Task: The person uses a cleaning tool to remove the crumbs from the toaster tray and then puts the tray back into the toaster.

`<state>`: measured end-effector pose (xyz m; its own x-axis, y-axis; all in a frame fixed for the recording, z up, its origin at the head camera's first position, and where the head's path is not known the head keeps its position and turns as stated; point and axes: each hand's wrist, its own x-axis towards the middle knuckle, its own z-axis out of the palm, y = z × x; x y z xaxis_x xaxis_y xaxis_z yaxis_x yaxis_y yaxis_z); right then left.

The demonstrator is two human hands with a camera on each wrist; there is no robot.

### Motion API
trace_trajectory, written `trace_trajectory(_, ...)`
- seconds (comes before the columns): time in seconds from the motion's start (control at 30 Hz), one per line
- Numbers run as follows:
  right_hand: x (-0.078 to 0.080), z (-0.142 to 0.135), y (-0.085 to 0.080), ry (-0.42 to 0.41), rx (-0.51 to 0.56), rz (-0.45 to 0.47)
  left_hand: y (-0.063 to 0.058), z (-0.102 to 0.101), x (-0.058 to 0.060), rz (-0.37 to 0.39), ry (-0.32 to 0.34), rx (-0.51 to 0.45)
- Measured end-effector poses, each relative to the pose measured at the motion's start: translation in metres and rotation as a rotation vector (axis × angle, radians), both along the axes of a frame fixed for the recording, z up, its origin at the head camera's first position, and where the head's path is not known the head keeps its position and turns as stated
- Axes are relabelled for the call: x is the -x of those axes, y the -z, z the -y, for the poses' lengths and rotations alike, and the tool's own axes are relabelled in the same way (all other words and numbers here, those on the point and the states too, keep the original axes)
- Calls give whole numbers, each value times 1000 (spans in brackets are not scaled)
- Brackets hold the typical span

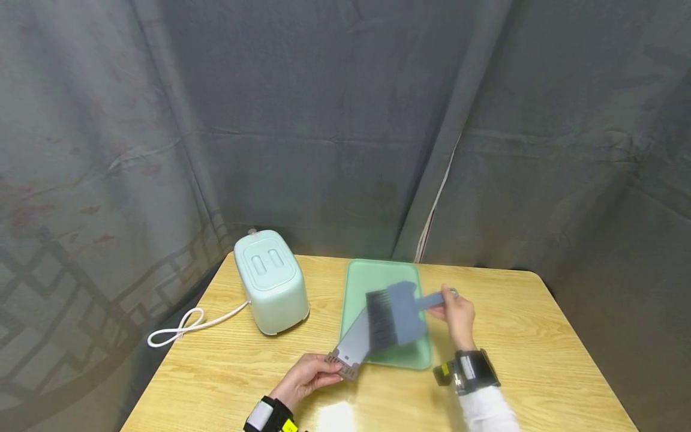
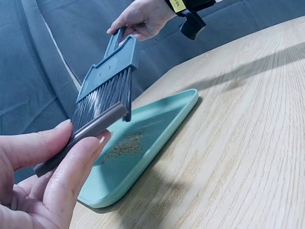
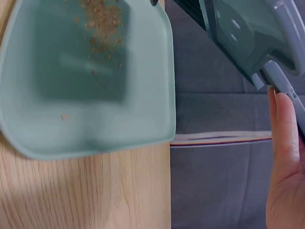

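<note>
My left hand [image 1: 310, 377] pinches the brownish slotted end of a flat grey crumb tray [image 1: 353, 347] between thumb and fingers. In the left wrist view, that end shows as a dark bar [image 2: 86, 136]. My right hand [image 1: 457, 315] grips the handle of a blue-grey brush [image 1: 407, 315] with dark bristles. In the head view the bristles overlap the crumb tray; whether they touch it I cannot tell. Both are held above a mint-green serving tray [image 1: 378, 270], where brown crumbs [image 3: 102, 24] lie in a loose patch.
A mint-green toaster [image 1: 278, 294] with its lid on stands at the back left of the wooden table [image 1: 518, 336]. Its white cord [image 1: 213, 324] runs to the table's left edge. Grey curtains [image 1: 335, 132] hang behind.
</note>
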<state>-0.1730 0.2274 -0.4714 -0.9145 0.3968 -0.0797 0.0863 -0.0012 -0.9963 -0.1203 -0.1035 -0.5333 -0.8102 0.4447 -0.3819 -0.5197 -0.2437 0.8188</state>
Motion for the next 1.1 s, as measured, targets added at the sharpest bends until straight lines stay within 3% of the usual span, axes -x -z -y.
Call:
trace_trajectory(0.27, 3, -7, 0, 31, -57, 8, 2, 0, 1, -18, 20, 18)
trace_trajectory(1.1, 3, -19, -6, 101, 5, -29, 1, 2, 1, -7, 22, 20)
